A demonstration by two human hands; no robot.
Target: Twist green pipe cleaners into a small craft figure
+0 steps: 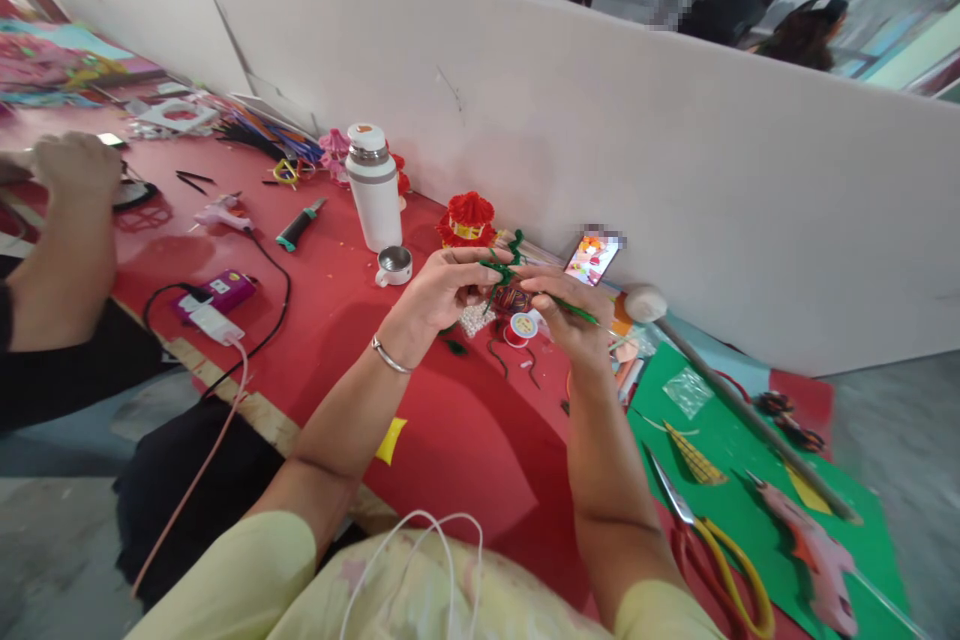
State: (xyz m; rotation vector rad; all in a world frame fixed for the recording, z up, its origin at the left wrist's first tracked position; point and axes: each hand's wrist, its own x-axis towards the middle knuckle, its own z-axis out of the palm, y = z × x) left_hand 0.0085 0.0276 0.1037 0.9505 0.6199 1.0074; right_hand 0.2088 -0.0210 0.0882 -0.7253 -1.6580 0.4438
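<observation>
We have a red bench before us, the white flask standing near its back panel. Well right of the flask and nearer us lies a green sheet, with scissors partly over its edge. Our hands, left and right, meet right of the flask, fingers closed on a green fuzzy strand. A phone leans farther right; the cup sits just beside the flask's base, and a red spool lies to its right.
</observation>
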